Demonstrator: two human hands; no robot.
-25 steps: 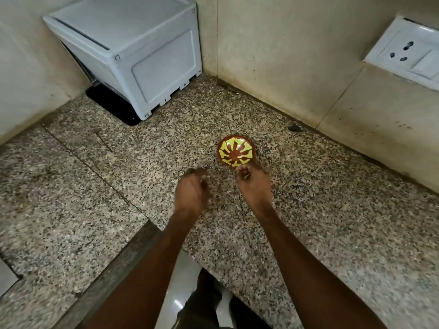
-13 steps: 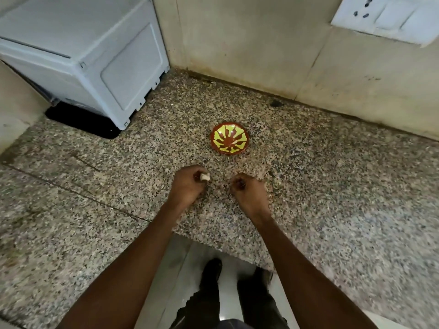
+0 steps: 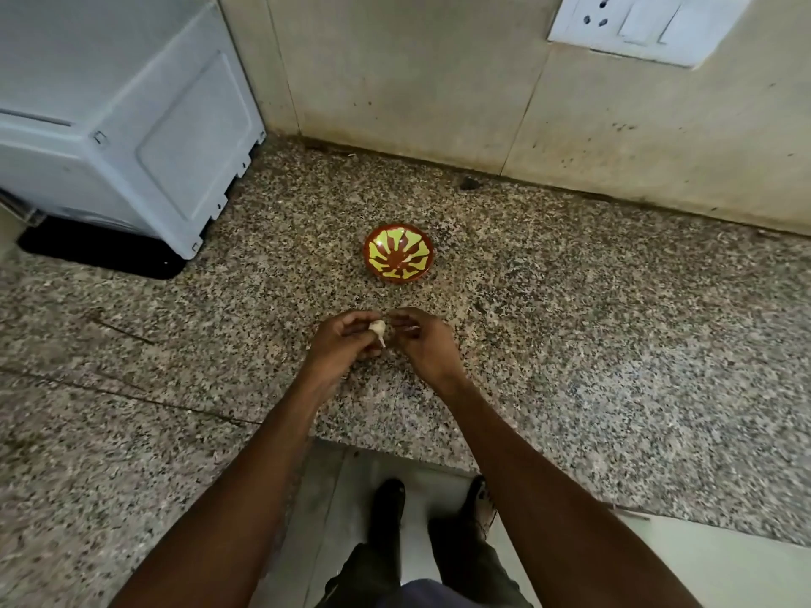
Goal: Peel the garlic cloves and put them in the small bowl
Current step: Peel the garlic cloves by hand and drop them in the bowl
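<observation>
A small red bowl (image 3: 398, 253) with a yellow pattern stands on the speckled granite counter (image 3: 614, 322), a pale clove lying inside it. Nearer to me, my left hand (image 3: 344, 342) pinches a whitish garlic clove (image 3: 377, 329) with a strip of skin hanging below it. My right hand (image 3: 423, 344) is close beside the clove with its fingers curled, and its fingertips seem to pinch a pale bit of skin. Both hands hover just above the counter, a short way in front of the bowl.
A white boxy appliance (image 3: 123, 120) sits on a black base at the back left. A tiled wall (image 3: 439, 81) runs behind the bowl, with a white socket plate (image 3: 632, 26) at upper right. The counter's front edge lies just below my hands, and my feet show on the floor.
My hands have come together around the clove, which my left hand now holds more exposed. The camera has tilted down, showing more of the floor and my feet.
</observation>
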